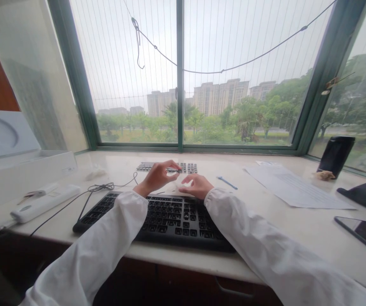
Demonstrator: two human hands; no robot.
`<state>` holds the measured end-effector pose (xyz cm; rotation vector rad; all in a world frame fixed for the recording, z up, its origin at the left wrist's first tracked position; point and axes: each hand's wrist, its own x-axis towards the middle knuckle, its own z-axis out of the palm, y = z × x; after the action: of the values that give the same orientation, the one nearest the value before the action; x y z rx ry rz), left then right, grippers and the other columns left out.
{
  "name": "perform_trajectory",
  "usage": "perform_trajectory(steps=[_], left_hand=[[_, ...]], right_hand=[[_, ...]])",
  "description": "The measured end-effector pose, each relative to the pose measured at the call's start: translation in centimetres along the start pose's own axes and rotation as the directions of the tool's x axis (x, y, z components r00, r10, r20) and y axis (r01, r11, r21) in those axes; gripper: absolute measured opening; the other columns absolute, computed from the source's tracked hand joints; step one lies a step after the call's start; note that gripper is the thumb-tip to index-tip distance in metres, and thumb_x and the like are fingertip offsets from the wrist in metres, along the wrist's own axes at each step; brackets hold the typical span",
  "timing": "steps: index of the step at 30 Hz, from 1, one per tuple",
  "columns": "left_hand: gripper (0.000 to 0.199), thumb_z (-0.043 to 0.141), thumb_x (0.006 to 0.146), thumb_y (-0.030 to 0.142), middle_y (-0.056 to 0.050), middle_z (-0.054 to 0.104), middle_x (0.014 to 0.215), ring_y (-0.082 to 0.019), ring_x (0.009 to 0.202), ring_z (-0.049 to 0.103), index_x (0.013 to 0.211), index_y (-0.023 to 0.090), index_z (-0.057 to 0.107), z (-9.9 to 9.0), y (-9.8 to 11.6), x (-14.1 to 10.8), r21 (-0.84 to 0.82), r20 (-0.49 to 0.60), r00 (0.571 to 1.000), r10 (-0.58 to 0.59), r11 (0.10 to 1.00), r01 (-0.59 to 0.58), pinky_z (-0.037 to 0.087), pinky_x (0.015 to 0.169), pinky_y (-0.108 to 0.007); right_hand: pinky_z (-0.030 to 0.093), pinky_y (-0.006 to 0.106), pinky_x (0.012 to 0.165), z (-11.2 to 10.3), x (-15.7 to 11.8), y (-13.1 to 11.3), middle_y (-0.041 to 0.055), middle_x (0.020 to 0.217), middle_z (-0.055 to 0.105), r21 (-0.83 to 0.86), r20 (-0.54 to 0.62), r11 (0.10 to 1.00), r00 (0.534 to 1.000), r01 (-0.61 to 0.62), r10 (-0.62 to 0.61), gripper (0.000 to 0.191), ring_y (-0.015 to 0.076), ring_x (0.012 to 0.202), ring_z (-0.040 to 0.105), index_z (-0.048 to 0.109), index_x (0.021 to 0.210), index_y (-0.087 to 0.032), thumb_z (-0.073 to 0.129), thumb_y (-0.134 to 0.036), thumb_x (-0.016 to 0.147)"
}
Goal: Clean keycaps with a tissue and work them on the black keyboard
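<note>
A black keyboard [167, 216] lies in front of me with its keycaps off, bare sockets showing. Behind it, loose keycaps [192, 168] are laid out in rows, partly hidden by my hands. My left hand [156, 178] is raised above the keyboard's far edge, thumb and forefinger pinched on what looks like a small dark keycap [179, 171]. Close by on the right, my right hand [198, 186] has its fingers curled around a white, crumpled tissue [181, 182]. The two hands' fingertips are near each other, and fine detail there is blurred.
A blue stick-like tool [227, 182] and paper sheets [293, 187] lie to the right, with a phone [364, 233] and a dark cylinder [336, 157] beyond. At left are a power strip [46, 202], a cable [102, 187], crumpled tissue [95, 173] and a white box [26, 170].
</note>
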<state>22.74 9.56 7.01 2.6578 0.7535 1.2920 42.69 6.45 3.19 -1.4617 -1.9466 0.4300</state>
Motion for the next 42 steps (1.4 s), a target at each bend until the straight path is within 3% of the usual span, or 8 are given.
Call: perform_trajectory(steps=[3,7,11,15,26,32,38,42], left_hand=[[0.015,0.065,0.081,0.023,-0.003,0.074,0.098,-0.011,0.069,0.064,0.094,0.018,0.069,-0.1,0.0,0.0,0.004,-0.008,1.000,-0.020,1.000,0.020,0.048,0.055,-0.019],[0.013,0.065,0.080,0.022,-0.001,0.073,0.093,-0.008,0.061,0.059,0.091,0.018,0.069,-0.1,0.1,-0.1,0.010,-0.016,1.000,-0.019,1.000,0.019,0.045,0.052,-0.019],[0.015,0.066,0.079,0.022,0.000,0.073,0.088,-0.005,0.051,0.051,0.092,0.018,0.071,0.0,0.3,-0.1,0.007,0.007,1.000,-0.003,1.000,0.003,0.040,0.046,-0.018],[0.015,0.066,0.080,0.023,-0.001,0.074,0.087,-0.007,0.054,0.054,0.093,0.018,0.072,0.2,0.6,-0.1,-0.028,0.012,1.000,-0.009,1.000,0.009,0.041,0.046,-0.017],[0.019,0.069,0.080,0.030,-0.005,0.074,0.092,-0.014,0.077,0.066,0.095,0.016,0.071,0.4,0.7,0.0,-0.128,-0.053,0.996,-0.078,0.989,0.070,0.048,0.057,-0.019],[0.016,0.071,0.078,0.028,-0.003,0.074,0.080,-0.010,0.059,0.058,0.089,0.016,0.074,0.3,0.8,-0.1,-0.124,-0.010,0.998,-0.063,0.990,0.061,0.042,0.051,-0.019],[0.012,0.070,0.075,0.023,-0.001,0.072,0.074,-0.007,0.053,0.050,0.085,0.015,0.074,0.3,1.2,-0.3,-0.102,0.022,0.999,-0.048,0.994,0.050,0.037,0.048,-0.018],[0.015,0.071,0.075,0.025,0.000,0.070,0.070,-0.006,0.049,0.043,0.087,0.016,0.074,0.4,1.2,-0.3,-0.050,0.011,0.998,-0.055,0.997,0.055,0.034,0.047,-0.019]], right_hand=[[0.047,0.028,0.070,0.0,0.3,0.6,0.0028,0.082,0.072,-0.032,-0.053,0.998,0.997,-0.051,0.049,0.016,0.0167,0.075,0.063,0.072,0.076,-0.021,0.072,-0.037,0.072],[0.047,0.029,0.069,-0.5,1.1,0.6,0.0042,0.081,0.072,0.207,-0.235,0.973,0.960,-0.101,0.150,0.022,0.0181,0.074,0.064,0.071,0.079,-0.021,0.069,-0.042,0.076],[0.047,0.030,0.071,-0.6,1.3,0.0,0.0038,0.078,0.070,0.505,-0.168,0.863,0.978,-0.020,0.121,0.035,0.0187,0.077,0.064,0.069,0.078,-0.019,0.072,-0.052,0.070],[0.047,0.031,0.075,-0.3,1.0,-0.6,0.0017,0.073,0.067,0.623,-0.132,0.780,0.991,0.053,0.038,0.043,0.0171,0.075,0.063,0.066,0.074,-0.017,0.076,-0.057,0.063],[0.046,0.033,0.083,-0.3,0.9,-0.7,0.0040,0.086,0.069,0.704,-0.135,0.697,0.989,0.135,-0.055,0.046,0.0174,0.083,0.063,0.071,0.087,-0.016,0.076,-0.055,0.065],[0.050,0.031,0.082,0.1,1.0,-0.6,0.0043,0.093,0.069,0.723,-0.193,0.677,0.981,0.141,0.002,0.050,0.0181,0.091,0.064,0.064,0.094,-0.018,0.082,-0.050,0.059],[0.053,0.030,0.072,0.4,0.9,-1.0,0.0065,0.088,0.073,0.735,-0.136,0.674,0.990,0.079,0.033,0.050,0.0203,0.083,0.066,0.071,0.087,-0.016,0.080,-0.056,0.059],[0.054,0.034,0.076,0.4,1.1,-0.7,0.0073,0.091,0.074,0.794,-0.144,0.601,0.989,0.090,0.043,0.056,0.0229,0.084,0.068,0.073,0.095,-0.016,0.085,-0.051,0.053]])
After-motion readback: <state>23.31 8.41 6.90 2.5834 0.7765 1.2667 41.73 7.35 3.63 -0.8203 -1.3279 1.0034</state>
